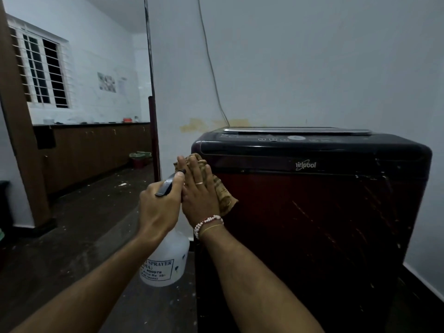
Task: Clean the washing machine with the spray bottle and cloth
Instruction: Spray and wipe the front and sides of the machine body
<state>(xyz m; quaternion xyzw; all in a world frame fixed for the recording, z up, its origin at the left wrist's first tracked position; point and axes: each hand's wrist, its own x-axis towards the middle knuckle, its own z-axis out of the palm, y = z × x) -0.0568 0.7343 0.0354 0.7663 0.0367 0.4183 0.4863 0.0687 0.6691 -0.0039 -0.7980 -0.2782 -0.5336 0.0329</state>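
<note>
Tan cloth [222,191] lies under the flat, open right hand [198,195], pressed on the washing machine [312,200] at its upper left corner for wiping; left hand [159,205] grips the spray bottle [165,260] just beside it, kept ready.

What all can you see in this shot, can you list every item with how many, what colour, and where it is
washing machine: one, dark red with black top, right against the wall
cloth: one, tan, pressed on the machine's left front edge
spray bottle: one, translucent white with dark trigger, left of the machine
cable: one, pale, hanging down the wall behind the machine
window: one, white-barred, far left
cabinets: one row, brown, under the window
bin: one, red, far floor
left hand: gripping the bottle's trigger
right hand: flat on the cloth
</note>
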